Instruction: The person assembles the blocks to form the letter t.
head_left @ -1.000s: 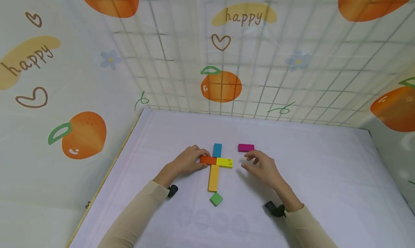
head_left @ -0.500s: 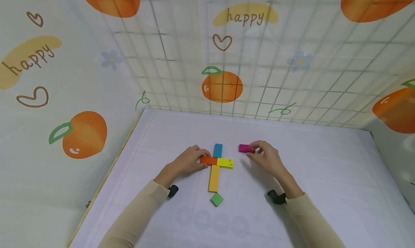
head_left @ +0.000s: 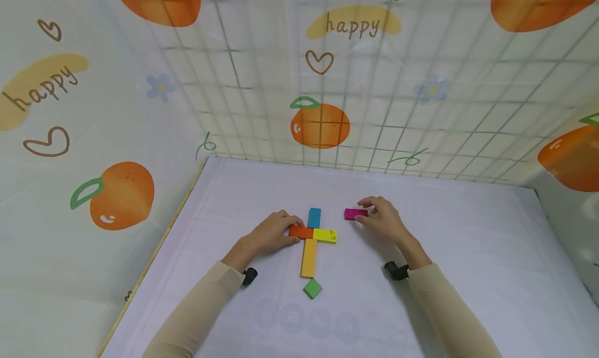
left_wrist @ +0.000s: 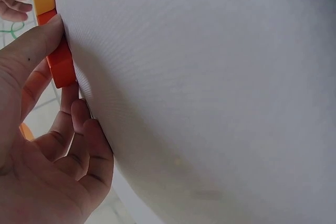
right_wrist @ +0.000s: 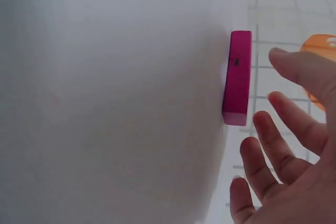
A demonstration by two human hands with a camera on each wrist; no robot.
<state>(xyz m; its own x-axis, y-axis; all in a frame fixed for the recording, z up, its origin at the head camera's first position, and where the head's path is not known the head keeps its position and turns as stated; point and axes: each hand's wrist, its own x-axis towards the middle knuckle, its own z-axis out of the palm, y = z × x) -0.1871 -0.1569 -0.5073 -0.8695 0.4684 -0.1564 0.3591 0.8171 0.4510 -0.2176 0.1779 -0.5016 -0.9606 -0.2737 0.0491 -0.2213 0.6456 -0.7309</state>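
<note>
In the head view my left hand (head_left: pixel 270 235) pinches the red-orange block (head_left: pixel 301 233) between thumb and fingers; the left wrist view shows the thumb on that block (left_wrist: pixel 62 64) too. A yellow block (head_left: pixel 325 236) meets its right end. Behind them lies a blue block (head_left: pixel 315 218), and a long amber block (head_left: pixel 308 258) runs toward me. A green block (head_left: pixel 313 288), turned like a diamond, lies at the amber one's near end. My right hand (head_left: pixel 382 221) hovers at the right end of a magenta block (head_left: pixel 355 214). Its fingers are spread apart from that block (right_wrist: pixel 239 80) in the right wrist view.
The blocks lie on a white-covered table (head_left: pixel 468 233) with a yellow left edge (head_left: pixel 154 254). A patterned cloth with oranges (head_left: pixel 320 126) hangs behind. Dark cameras (head_left: pixel 395 271) sit at the wrists.
My right hand has gone forward to the magenta block's right end, and its index finger now stands farther back, off the block. The left hand and the blocks keep their places.
</note>
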